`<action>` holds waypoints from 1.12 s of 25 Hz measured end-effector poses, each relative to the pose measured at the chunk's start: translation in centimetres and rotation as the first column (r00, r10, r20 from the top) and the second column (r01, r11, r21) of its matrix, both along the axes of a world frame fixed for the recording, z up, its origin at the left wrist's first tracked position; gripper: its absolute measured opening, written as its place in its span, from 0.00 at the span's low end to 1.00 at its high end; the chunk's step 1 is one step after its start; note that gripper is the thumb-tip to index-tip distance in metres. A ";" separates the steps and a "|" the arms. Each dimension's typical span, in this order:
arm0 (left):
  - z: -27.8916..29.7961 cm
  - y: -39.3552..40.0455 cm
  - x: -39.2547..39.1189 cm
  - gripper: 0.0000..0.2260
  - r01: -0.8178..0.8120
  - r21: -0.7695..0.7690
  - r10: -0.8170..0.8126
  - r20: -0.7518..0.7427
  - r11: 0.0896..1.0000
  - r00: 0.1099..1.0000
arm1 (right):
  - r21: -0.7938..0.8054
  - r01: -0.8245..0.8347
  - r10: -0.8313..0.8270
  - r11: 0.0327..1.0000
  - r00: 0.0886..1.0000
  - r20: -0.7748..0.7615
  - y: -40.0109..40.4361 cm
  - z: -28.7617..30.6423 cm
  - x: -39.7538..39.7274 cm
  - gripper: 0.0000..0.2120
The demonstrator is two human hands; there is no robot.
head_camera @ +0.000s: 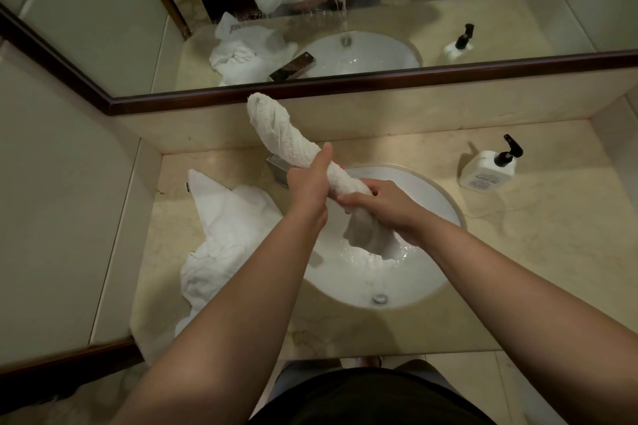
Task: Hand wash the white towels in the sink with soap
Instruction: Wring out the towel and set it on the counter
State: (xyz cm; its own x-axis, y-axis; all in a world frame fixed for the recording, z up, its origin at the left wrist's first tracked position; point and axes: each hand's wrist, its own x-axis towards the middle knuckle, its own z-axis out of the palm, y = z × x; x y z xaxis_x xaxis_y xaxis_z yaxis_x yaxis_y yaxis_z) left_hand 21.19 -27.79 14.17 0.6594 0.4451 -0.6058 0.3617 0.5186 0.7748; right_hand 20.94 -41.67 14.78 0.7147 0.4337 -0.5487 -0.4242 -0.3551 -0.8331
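While I stand at a bathroom basin, both my hands wring one white towel (293,134) twisted into a thick rope. My left hand (308,179) grips the rope near its middle, fingers wrapped round it. My right hand (381,207) clenches the lower part, so the two grips can turn against each other and squeeze water out. The upper end of the towel sticks up and away from me toward the mirror (345,10); the lower end hangs loose below my right hand, over the sink (438,197). I hold it there so the drips fall into the bowl, not onto the table (535,235). The bowl is wet and glistening, and the drain (379,298) sits at its near side.

To my left, a second white towel (224,235) lies crumpled on the table, its edge draped at the sink's rim. I judge it is waiting its turn or already washed; I cannot tell which. A soap bottle (490,167) with a black pump stands well apart on the right, toward the back wall. The tap (279,167) sits just behind my left hand, partly hidden, possibly touching the towel. Bare table lies on the right between sink and bottle. The left side is crowded, hemmed by the wall and the heaped towel.
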 end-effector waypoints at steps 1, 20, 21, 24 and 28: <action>0.1 0.3 0.1 0.16 0.065 -0.016 -0.065 0.030 0.998 0.997 | 0.007 0.044 -0.044 0.999 0.999 -0.015 0.1 0.1 0.0 0.18; 1.7 -1.0 0.6 0.15 0.116 -0.308 -0.091 0.094 0.944 0.991 | -0.093 0.205 -0.193 0.974 0.973 0.129 1.3 0.5 0.0 0.32; 1.5 -1.3 0.4 0.15 0.076 -0.284 -0.063 0.056 0.956 0.996 | -0.127 0.206 -0.177 0.970 0.962 0.208 1.3 -0.1 -0.2 0.31; 0.7 -2.0 0.2 0.12 -0.018 -0.210 0.008 -0.050 0.978 0.999 | -0.173 0.190 -0.108 0.966 0.911 0.397 1.1 -1.7 -1.0 0.29; 0.7 -2.4 0.3 0.07 -0.091 -0.153 0.058 -0.211 0.984 0.976 | -0.305 0.132 0.075 0.943 0.808 0.584 1.0 -2.5 -1.7 0.26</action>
State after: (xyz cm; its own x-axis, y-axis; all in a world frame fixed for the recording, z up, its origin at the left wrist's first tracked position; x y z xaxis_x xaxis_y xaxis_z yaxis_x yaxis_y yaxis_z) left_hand 21.50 -30.19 14.83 0.4825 0.3736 -0.7922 0.4596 0.6620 0.5921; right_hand 19.22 -40.69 12.26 0.9499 0.2852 -0.1279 0.0880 -0.6367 -0.7661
